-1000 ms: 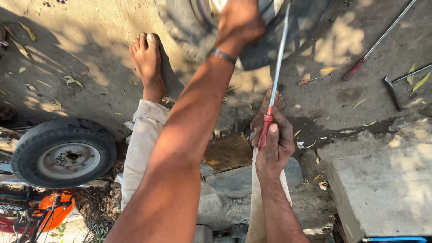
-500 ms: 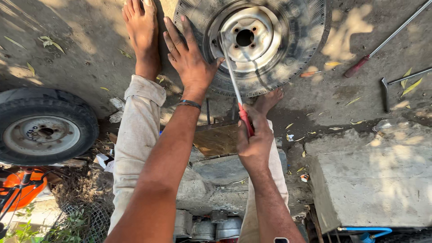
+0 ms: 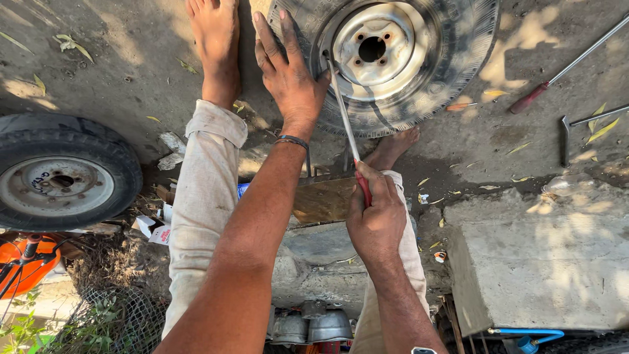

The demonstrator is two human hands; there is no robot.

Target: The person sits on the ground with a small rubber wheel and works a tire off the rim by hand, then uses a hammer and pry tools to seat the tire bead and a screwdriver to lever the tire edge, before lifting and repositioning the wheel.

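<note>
A tyre on a white steel rim (image 3: 393,59) lies flat on the dirt ahead of me. My left hand (image 3: 288,72) rests flat on the tyre's left sidewall, fingers spread. A long metal tyre lever with a red handle (image 3: 346,124) is gripped in my right hand (image 3: 375,219); its tip sits where the rubber meets the rim's left edge. Both my bare feet are on the ground, one left of the tyre, one just below it.
A second wheel (image 3: 62,177) lies at the left. Another red-handled bar (image 3: 563,65) and a metal tool (image 3: 576,124) lie on the dirt at the right. A concrete block (image 3: 544,262) sits at lower right. Metal pots (image 3: 314,324) and wire mesh (image 3: 111,318) are below my knees.
The view has tilted down so the tyre now sits closer. My left hand settled onto the tyre's sidewall, and the lever's tip came down against the rim's edge.
</note>
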